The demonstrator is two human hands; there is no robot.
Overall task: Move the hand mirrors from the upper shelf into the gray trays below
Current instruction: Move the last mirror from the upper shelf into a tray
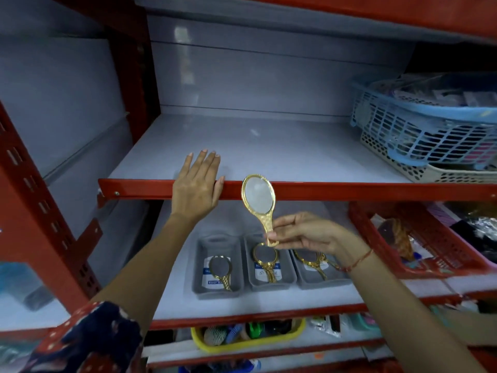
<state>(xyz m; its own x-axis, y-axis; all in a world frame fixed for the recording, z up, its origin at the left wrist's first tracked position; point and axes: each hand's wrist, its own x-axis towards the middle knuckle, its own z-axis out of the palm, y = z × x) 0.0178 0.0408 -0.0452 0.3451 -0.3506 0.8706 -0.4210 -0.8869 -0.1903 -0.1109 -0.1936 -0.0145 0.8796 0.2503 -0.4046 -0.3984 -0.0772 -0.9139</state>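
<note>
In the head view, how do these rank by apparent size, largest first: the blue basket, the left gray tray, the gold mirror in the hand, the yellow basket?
1. blue basket
2. yellow basket, partly hidden by the shelf edge
3. left gray tray, close to the yellow basket, so unsure
4. gold mirror, held nearer the camera by the right hand

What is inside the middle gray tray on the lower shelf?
The middle gray tray holds gold hand mirrors lying on a white label. Their handles overlap, so the exact count is unclear. The right hand and its held mirror cover the tray's far end.
</note>
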